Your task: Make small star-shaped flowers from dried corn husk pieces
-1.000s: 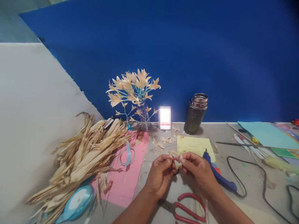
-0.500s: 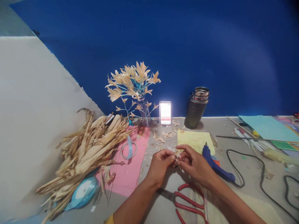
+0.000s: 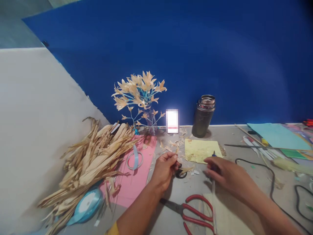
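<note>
My left hand (image 3: 166, 169) is closed in a pinch on a small pale piece of dried husk (image 3: 177, 150), its tip showing above the fingers. Black-handled scissors (image 3: 181, 173) lie just beside those fingertips. My right hand (image 3: 230, 173) is wrapped round a blue glue gun (image 3: 214, 167). Its dark nozzle (image 3: 214, 153) points up past the index finger, while the palm hides most of the body. A yellow paper sheet (image 3: 201, 148) with glue marks lies just beyond. Red-handled shears (image 3: 198, 210) rest between my forearms, with a clear stick (image 3: 214, 209) across their handles.
Dried corn husks (image 3: 97, 163) are heaped at left over pink paper (image 3: 122, 192), near a tape roll (image 3: 135, 160) and blue ribbon (image 3: 89, 204). Husk flowers (image 3: 139, 88) stand at the back, beside a dark flask (image 3: 203, 117). A black cord (image 3: 271, 186) runs along the right.
My hands have come apart. The right one has moved right onto the glue gun, and the left keeps its pinch on the husk piece. The black scissors handle is now uncovered.
</note>
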### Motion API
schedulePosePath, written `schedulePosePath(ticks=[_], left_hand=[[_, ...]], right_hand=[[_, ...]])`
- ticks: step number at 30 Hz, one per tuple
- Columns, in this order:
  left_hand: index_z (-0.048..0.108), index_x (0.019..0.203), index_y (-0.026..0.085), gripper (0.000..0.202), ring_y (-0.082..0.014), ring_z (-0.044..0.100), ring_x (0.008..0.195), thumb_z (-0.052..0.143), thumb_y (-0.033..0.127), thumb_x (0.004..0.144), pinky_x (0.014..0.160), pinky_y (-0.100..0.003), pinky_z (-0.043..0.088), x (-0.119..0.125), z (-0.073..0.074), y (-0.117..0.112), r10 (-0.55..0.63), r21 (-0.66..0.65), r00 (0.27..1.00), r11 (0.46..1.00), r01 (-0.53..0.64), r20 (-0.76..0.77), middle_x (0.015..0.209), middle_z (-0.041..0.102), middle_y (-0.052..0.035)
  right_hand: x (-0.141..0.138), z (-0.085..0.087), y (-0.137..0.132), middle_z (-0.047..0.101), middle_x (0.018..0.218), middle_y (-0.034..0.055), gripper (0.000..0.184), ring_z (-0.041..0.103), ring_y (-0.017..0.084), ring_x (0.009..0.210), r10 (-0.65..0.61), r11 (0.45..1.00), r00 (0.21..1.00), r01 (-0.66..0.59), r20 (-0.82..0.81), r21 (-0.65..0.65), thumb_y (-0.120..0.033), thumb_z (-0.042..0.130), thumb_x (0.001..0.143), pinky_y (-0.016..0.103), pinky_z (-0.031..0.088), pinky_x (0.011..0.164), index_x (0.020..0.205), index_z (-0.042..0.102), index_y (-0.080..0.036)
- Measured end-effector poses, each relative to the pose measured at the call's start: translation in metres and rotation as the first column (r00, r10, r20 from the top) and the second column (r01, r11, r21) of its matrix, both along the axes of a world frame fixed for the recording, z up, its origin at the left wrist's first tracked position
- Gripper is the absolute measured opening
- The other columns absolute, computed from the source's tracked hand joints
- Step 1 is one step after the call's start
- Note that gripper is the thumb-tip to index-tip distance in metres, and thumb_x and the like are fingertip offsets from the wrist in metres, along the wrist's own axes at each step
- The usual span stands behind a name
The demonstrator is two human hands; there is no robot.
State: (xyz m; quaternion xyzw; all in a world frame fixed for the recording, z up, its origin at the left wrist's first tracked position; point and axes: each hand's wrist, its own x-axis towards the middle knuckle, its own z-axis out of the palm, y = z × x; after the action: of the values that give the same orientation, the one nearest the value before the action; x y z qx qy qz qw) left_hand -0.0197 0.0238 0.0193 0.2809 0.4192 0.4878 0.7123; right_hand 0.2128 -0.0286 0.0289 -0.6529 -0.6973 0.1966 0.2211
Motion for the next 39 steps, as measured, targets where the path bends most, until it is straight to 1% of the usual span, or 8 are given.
schedulePosePath(ticks=[5,8,12,17,22,28,34,39], left_hand=[[0.067,0.076,0.014,0.033,-0.0113,0.063,0.064,0.09,0.031,0.061,0.064,-0.023,0.051,0.005,0.006,0.038,0.005,0.081,0.999,0.997,-0.001,-0.048,0.069,0.068,-0.0024],[0.065,0.073,0.012,0.027,-0.0148,0.067,0.065,0.088,0.026,0.066,0.067,-0.028,0.055,0.025,0.001,0.069,-0.044,0.073,0.992,0.996,0.053,-0.117,0.069,0.069,-0.0055],[0.063,0.077,0.011,0.019,-0.0126,0.065,0.059,0.08,0.02,0.078,0.062,-0.027,0.056,0.058,-0.018,0.105,-0.103,0.015,0.963,0.994,0.11,-0.249,0.065,0.066,-0.0029],[0.062,0.12,0.015,0.03,-0.0198,0.066,0.094,0.061,0.033,0.095,0.079,-0.039,0.059,0.078,-0.038,0.124,-0.17,-0.06,0.911,0.986,0.159,-0.375,0.115,0.066,-0.0084],[0.061,0.123,0.016,0.033,-0.0217,0.065,0.1,0.061,0.034,0.095,0.084,-0.042,0.058,0.076,-0.038,0.129,-0.171,-0.055,0.91,0.985,0.162,-0.377,0.12,0.064,-0.0093],[0.063,0.079,0.011,0.02,-0.01,0.06,0.06,0.079,0.023,0.079,0.05,-0.018,0.043,0.062,-0.022,0.112,-0.124,0.033,0.973,0.991,0.133,-0.196,0.069,0.065,-0.003],[0.065,0.075,0.013,0.03,-0.0103,0.06,0.056,0.088,0.029,0.064,0.051,-0.019,0.044,0.06,-0.003,0.082,-0.151,0.067,0.988,0.986,0.153,-0.026,0.061,0.064,-0.0017],[0.066,0.072,0.012,0.03,-0.0092,0.056,0.051,0.089,0.029,0.062,0.049,-0.019,0.041,0.069,0.001,0.073,-0.154,0.083,0.988,0.984,0.155,-0.014,0.057,0.063,-0.002]], right_hand=[[0.048,-0.033,-0.013,0.075,0.113,0.0143,0.041,0.069,0.036,0.101,-0.08,0.997,0.977,0.078,0.197,0.02,-0.032,0.067,0.071,0.04,0.052,0.077,0.11,0.074,-0.021],[0.049,-0.045,-0.011,0.074,0.115,0.0141,0.043,0.068,0.037,0.106,-0.098,0.994,0.975,0.103,0.198,-0.018,-0.028,0.068,0.069,0.042,0.053,0.084,0.111,0.074,-0.022],[0.039,-0.045,-0.01,0.073,0.112,0.0136,0.041,0.067,0.035,0.104,-0.102,0.993,0.978,0.11,0.18,-0.033,-0.023,0.065,0.07,0.041,0.05,0.087,0.11,0.073,-0.023],[0.038,-0.047,-0.013,0.071,0.1,0.0105,0.028,0.066,0.029,0.095,-0.102,0.993,0.983,0.11,0.151,-0.046,-0.017,0.06,0.07,0.037,0.048,0.082,0.095,0.072,-0.023],[0.058,-0.044,-0.015,0.071,0.099,0.0102,0.022,0.066,0.029,0.092,-0.148,0.988,0.987,0.15,0.057,-0.035,-0.024,0.06,0.073,0.037,0.049,0.078,0.093,0.071,-0.022],[0.083,-0.037,-0.018,0.077,0.1,0.0114,0.045,0.071,0.032,0.089,-0.317,0.937,0.849,0.35,-0.422,0.001,-0.052,0.059,0.084,0.038,0.052,0.076,0.118,0.07,-0.024],[0.033,-0.031,-0.026,0.077,0.086,0.0099,0.05,0.066,0.026,0.068,-0.273,0.942,0.691,0.333,-0.669,-0.041,-0.066,0.066,0.076,0.031,0.049,0.055,0.1,0.079,-0.023],[0.005,-0.023,-0.028,0.074,0.076,0.0059,0.042,0.062,0.024,0.066,-0.175,0.968,0.774,0.25,-0.609,0.039,-0.063,0.067,0.077,0.031,0.048,0.059,0.086,0.079,-0.024]])
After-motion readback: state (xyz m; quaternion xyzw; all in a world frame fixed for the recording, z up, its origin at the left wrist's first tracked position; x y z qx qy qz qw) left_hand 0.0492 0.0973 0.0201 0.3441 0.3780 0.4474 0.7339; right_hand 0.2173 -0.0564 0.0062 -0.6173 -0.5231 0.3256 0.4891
